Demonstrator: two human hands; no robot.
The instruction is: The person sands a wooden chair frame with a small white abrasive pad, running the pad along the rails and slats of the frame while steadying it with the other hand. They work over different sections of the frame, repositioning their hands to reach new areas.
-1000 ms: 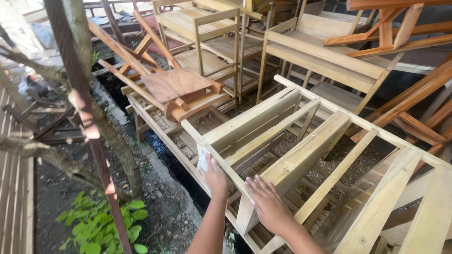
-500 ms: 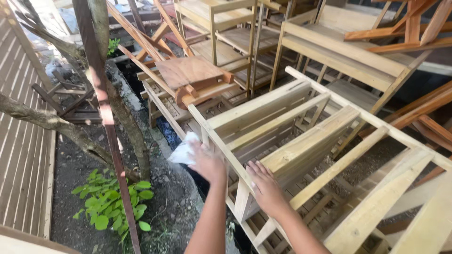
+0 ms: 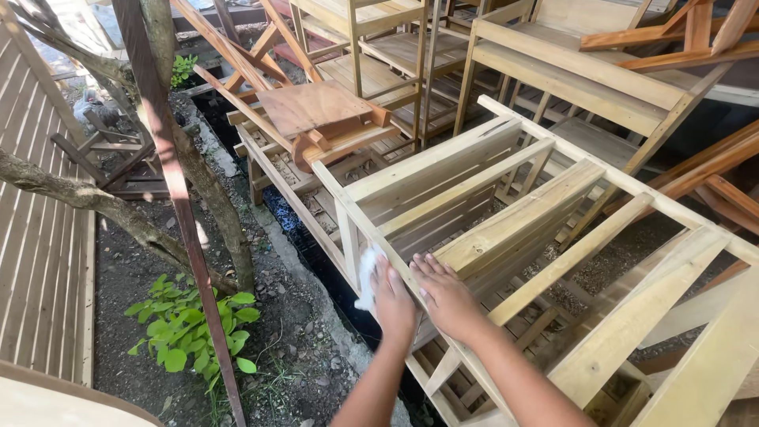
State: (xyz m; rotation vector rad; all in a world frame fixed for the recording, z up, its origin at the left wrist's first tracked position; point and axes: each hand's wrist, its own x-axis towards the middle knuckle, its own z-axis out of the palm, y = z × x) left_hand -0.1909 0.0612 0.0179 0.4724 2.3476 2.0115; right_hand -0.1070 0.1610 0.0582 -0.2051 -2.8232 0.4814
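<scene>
A pale unfinished wooden frame (image 3: 506, 190), slatted like a piece of furniture on its side, lies before me. My left hand (image 3: 393, 299) grips a small white cloth (image 3: 366, 278) and presses it against the frame's near rail. My right hand (image 3: 445, 294) rests flat on the same rail just to the right, fingers spread, holding nothing. Both forearms reach up from the bottom edge.
More wooden furniture frames (image 3: 553, 55) and a reddish-brown stool piece (image 3: 320, 115) are stacked behind. A rusty metal pole (image 3: 178, 198), tree branches (image 3: 95, 202) and a green plant (image 3: 190, 328) stand at left on bare soil, beside a slatted wooden panel (image 3: 39, 261).
The view has shifted. My left hand with the cloth has slid along the rail and now sits close beside my right hand, which lies flat on the rail.
</scene>
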